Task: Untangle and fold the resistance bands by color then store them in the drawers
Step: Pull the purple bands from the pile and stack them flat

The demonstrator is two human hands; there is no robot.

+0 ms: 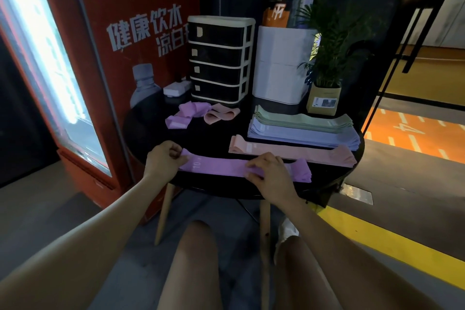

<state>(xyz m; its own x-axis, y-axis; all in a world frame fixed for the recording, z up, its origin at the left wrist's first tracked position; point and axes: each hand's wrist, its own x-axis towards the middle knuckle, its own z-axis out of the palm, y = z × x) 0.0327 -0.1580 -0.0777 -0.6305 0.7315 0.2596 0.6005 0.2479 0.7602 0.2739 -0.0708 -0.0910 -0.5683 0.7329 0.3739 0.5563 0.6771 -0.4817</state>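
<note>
Black table [151, 131], purple band [216, 167] under fingers [254, 165]

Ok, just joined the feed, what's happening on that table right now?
A person is flattening a purple band along the near edge of the round black table. The left hand pinches its left end; the right hand presses down further along. Green, blue and pink bands lie stacked flat on the right. A tangle of purple and pink bands waits in front of the drawer unit, whose drawers are all closed.
</note>
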